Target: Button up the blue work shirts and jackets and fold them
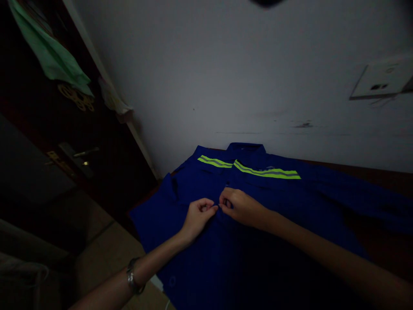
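A blue work jacket (277,202) lies spread out face up, its collar toward the wall and yellow-green reflective strips (267,172) across the chest. At the middle of its front, my left hand (198,217) pinches the cloth between thumb and forefinger. My right hand (240,206) pinches the front edge just beside it, the fingertips of both hands almost touching. Whatever small part of the front sits between the fingers is hidden. A metal watch or bracelet (131,275) is on my left wrist.
The jacket rests on a dark reddish table (387,170) against a pale wall (206,77). To the left stands a dark door (106,150) with a metal handle (85,153) and a green cloth (61,60) hanging on it. A socket plate (379,79) is on the wall at right.
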`<state>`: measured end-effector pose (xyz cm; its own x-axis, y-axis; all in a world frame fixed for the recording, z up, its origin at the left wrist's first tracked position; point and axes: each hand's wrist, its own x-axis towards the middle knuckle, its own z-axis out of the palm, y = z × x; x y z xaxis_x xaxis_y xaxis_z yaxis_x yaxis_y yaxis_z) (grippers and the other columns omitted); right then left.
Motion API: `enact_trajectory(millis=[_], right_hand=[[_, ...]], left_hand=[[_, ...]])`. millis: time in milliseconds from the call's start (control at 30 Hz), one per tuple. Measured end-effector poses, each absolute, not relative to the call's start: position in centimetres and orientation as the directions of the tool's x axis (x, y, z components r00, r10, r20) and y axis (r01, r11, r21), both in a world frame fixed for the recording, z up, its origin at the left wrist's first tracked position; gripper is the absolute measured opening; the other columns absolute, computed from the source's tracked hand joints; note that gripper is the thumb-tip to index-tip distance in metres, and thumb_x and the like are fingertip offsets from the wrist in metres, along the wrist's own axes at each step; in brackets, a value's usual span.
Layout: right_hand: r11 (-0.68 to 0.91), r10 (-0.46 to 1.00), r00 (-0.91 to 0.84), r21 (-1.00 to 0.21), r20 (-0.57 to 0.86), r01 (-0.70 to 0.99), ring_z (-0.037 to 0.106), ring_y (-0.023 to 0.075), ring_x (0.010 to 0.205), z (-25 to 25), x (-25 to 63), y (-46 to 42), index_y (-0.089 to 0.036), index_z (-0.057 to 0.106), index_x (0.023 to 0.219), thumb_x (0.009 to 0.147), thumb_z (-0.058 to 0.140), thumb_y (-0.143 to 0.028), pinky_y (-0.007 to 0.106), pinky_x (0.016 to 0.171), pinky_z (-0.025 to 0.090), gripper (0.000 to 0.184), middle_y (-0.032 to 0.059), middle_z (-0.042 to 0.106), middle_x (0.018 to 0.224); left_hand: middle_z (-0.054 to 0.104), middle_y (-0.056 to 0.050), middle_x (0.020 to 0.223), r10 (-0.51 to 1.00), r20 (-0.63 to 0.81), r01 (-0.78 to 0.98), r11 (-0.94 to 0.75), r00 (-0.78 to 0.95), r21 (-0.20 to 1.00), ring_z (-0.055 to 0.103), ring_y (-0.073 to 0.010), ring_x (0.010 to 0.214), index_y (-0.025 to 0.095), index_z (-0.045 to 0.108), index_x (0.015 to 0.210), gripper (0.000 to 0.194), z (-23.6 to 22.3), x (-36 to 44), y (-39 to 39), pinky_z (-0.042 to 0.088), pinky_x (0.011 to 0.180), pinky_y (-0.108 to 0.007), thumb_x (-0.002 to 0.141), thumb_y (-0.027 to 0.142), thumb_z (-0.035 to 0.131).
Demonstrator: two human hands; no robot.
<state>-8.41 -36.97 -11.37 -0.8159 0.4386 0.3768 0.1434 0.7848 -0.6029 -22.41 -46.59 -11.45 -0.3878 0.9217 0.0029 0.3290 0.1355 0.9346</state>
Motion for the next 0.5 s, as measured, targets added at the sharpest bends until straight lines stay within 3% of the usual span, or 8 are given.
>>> enact_trajectory(millis=[133, 233, 367, 500], right_hand=[[0.767, 0.463, -0.795, -0.627, 0.391, 0.139, 0.052, 0.0109, 0.065, -11.7, -8.3, -36.7, -0.015, 0.059, 0.078, 0.076, 0.05, -0.017, 0.021, 0.059, 0.039, 0.009, 0.0045, 0.059, 0.077], [0.7, 0.505, -0.787, -0.702, 0.355, 0.133, 0.053, 0.0108, 0.062, -11.8, -8.2, -36.3, -0.015, 0.06, 0.076, 0.077, 0.051, -0.021, 0.021, 0.056, 0.039, 0.011, 0.0031, 0.06, 0.07], [0.596, 0.533, -0.793, -0.796, 0.295, 0.104, 0.054, 0.0098, 0.057, -12.1, -8.3, -36.0, -0.014, 0.061, 0.074, 0.076, 0.052, -0.024, 0.019, 0.051, 0.04, 0.013, 0.0016, 0.06, 0.063], [0.445, 0.57, -0.808, -0.883, 0.151, 0.149, 0.053, 0.0094, 0.052, -12.3, -8.4, -36.0, -0.014, 0.06, 0.075, 0.074, 0.053, -0.029, 0.016, 0.039, 0.04, 0.016, 0.0006, 0.058, 0.061]], left_hand=[[0.037, 0.006, 0.049, 0.923, 0.051, 0.389, 0.11, -0.38, 0.914, 0.029, -0.005, 0.045, 0.012, 0.059, 0.07, 0.028, -11.4, -22.2, -46.6, 0.021, 0.044, -0.019, 0.066, 0.039, 0.062], [0.041, 0.004, 0.058, 0.925, 0.178, 0.517, 0.022, -0.334, 0.855, 0.035, -0.0065, 0.052, 0.013, 0.061, 0.079, 0.024, -11.6, -21.9, -47.1, 0.028, 0.048, -0.019, 0.072, 0.035, 0.058], [0.048, -0.003, 0.082, 0.922, 0.346, 0.754, -0.101, -0.175, 0.649, 0.045, -0.0096, 0.065, 0.017, 0.059, 0.095, 0.022, -11.7, -21.3, -48.6, 0.037, 0.057, -0.021, 0.078, 0.029, 0.051], [0.049, -0.007, 0.1, 0.95, 0.31, 0.913, -0.096, -0.035, 0.397, 0.051, -0.0141, 0.08, 0.019, 0.049, 0.111, 0.03, -11.6, -20.7, -49.9, 0.043, 0.068, -0.027, 0.082, 0.025, 0.042]])
